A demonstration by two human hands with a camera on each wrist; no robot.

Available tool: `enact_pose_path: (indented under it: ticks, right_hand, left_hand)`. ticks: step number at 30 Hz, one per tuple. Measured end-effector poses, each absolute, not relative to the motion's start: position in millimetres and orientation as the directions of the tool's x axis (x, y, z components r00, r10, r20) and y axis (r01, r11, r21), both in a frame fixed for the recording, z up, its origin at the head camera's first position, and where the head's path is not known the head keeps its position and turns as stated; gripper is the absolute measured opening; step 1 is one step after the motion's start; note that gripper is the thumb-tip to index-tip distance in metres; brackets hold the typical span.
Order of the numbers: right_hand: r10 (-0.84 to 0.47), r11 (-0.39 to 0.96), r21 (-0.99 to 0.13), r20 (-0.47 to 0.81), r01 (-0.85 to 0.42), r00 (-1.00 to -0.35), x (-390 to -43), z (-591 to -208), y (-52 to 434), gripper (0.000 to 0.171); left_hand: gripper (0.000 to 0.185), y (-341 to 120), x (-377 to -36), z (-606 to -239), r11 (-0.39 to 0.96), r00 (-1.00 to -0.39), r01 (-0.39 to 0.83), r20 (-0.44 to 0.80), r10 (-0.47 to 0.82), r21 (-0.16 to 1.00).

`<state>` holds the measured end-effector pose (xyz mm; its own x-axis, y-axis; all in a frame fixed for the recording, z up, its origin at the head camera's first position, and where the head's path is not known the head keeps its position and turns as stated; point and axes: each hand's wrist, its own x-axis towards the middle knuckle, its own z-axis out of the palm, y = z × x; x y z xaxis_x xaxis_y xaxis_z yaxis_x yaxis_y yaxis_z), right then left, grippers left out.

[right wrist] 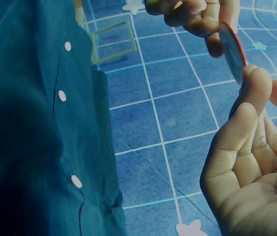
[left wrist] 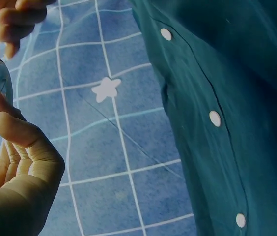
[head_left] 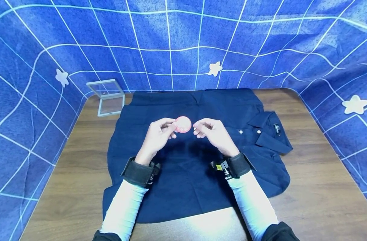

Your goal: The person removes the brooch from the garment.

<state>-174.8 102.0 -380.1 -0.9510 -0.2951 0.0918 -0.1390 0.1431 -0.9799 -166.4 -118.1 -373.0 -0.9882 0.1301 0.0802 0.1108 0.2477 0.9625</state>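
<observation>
My left hand (head_left: 159,135) pinches a small round disc (head_left: 183,124) with a red rim, held up above a dark navy shirt (head_left: 177,190). Edge-on in the left wrist view, the disc (left wrist: 0,81) shows a pale bluish face. Just right of it, my right hand (head_left: 215,134) is raised with thumb and forefinger pinched together, close to the disc's edge. At that pinch a small pale speck (head_left: 194,128) shows; I cannot tell what it is. The shirt lies spread flat, its collar (head_left: 269,129) to the right, with white buttons (head_left: 240,132) down its front.
At the back left stands an open clear case (head_left: 111,106) with a pale frame, its lid tilted up. The wooden table (head_left: 72,174) shows around the shirt. A blue grid-patterned cloth (head_left: 183,33) with star shapes rises behind and at both sides.
</observation>
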Motion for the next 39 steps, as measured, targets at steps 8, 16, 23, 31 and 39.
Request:
enact_pose_path:
  ticks: [8, 16, 23, 31, 39]
  right_hand:
    - [-0.262, 0.184, -0.977, 0.058, -0.109, -0.963, -181, -388, 92, 0.024]
    - [-0.299, 0.176, -0.977, 0.061, -0.118, -0.952, -188, -391, 68, 0.026]
    - [-0.367, 0.216, -0.962, 0.079, -0.167, -0.927, -192, -389, 48, 0.022]
    - [-0.459, 0.225, -0.953, 0.079, -0.202, -0.885, -185, -392, 20, 0.017]
    - [-0.577, 0.226, -0.938, 0.087, -0.261, -0.812, -172, -402, -10, 0.018]
  left_hand:
    - [0.03, -140, -176, -376, 0.251, -0.994, 0.08, 0.058, 0.092, 0.965]
    - [0.03, -173, -193, -377, 0.228, -0.999, 0.046, 0.045, 0.011, 0.973]
    - [0.032, -214, -211, -380, 0.223, -0.998, 0.022, 0.033, -0.047, 0.975]
    - [0.038, -265, -234, -377, 0.249, -0.986, -0.108, -0.072, -0.151, 0.962]
    - [0.018, -315, -258, -387, 0.178, -0.943, -0.207, -0.148, -0.298, 0.962]
